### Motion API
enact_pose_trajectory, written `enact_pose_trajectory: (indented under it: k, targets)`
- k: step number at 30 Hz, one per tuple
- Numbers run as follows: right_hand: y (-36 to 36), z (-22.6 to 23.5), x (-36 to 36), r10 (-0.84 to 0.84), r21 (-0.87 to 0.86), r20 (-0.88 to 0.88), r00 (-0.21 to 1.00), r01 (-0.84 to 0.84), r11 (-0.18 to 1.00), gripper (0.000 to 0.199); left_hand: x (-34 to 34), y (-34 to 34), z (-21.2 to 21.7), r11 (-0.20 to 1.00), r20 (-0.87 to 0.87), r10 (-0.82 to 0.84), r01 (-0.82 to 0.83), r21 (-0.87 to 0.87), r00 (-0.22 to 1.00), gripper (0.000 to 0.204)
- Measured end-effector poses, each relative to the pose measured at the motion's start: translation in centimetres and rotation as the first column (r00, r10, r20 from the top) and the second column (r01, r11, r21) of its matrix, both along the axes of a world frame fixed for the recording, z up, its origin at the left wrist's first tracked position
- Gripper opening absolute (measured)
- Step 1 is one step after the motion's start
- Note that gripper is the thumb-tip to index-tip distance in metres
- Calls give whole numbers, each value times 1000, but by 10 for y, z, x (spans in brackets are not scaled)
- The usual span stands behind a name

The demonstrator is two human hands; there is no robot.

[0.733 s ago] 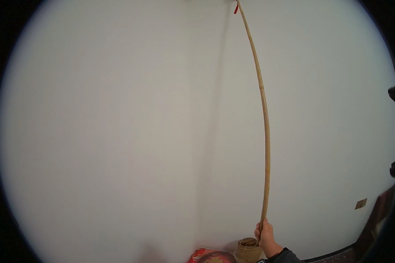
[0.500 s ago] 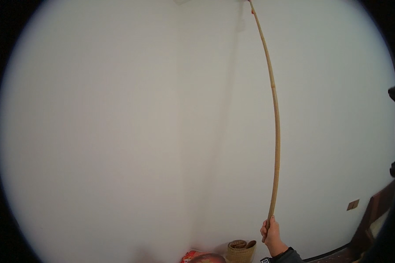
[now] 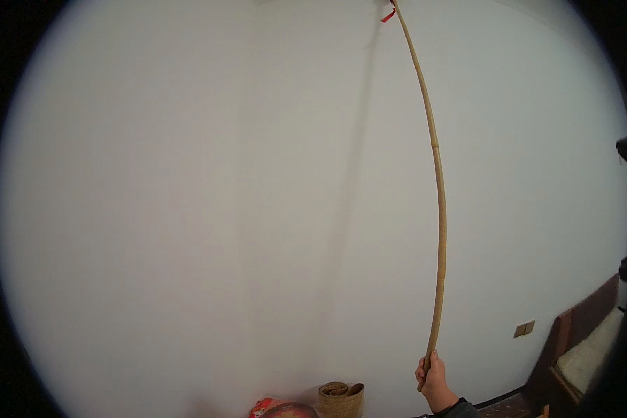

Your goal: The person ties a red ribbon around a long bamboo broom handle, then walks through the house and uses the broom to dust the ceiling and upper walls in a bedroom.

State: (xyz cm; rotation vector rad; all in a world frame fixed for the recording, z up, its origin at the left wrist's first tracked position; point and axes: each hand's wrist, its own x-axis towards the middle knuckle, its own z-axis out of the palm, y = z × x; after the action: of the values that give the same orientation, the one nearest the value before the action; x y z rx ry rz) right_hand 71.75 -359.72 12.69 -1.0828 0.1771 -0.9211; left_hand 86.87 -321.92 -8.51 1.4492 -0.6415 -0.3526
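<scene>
A long bamboo pole (image 3: 438, 202) rises from my right hand (image 3: 433, 381) nearly to the top edge of the view. My fingers are wrapped round its lower end, and the thumb lies up along it. At the pole's far upper end a red strip (image 3: 388, 16) hangs off it; what lies beyond the tip is cut off. A dark sleeve (image 3: 460, 411) covers my right wrist. My left hand is out of the picture.
White walls (image 3: 153, 209) meet in a corner behind the pole. Low down stand a rolled woven mat (image 3: 341, 402) and a red patterned bag (image 3: 285, 409). To the right are a wall socket plate (image 3: 524, 329) and a dark wooden bed frame (image 3: 568, 327) with pale bedding (image 3: 592, 352).
The view has turned to the right, so the mat, bag and socket plate appear further left. More of the bed frame and the red strip shows. My right hand keeps its hold on the pole.
</scene>
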Motion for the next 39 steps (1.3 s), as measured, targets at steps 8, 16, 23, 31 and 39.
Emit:
enact_pose_trajectory:
  k: [8, 16, 23, 31, 39]
  targets:
    - [0, 6, 6, -83, -14, 22, 996, 83, 996, 51, 38, 1, -8, 991, 137, 32, -50, 128, 990, 27]
    - [-16, 30, -6, -245, 72, 66, 967, 240, 968, 48, 52, 29, 18, 988, 108, -27, 10, 156, 994, 29]
    - [-62, 112, -35, -551, -12, -39, 833, 551, 834, 53, 73, 48, 50, 977, 85, -99, 81, 198, 991, 31]
    - [-30, 218, -76, -589, -120, -95, 803, 578, 807, 45, 96, 98, 79, 962, 64, -142, 123, 244, 988, 33]
    - [164, 115, 57, -382, -94, -160, 910, 371, 924, 20, 175, 222, 57, 937, 82, -241, 210, 280, 967, 35]
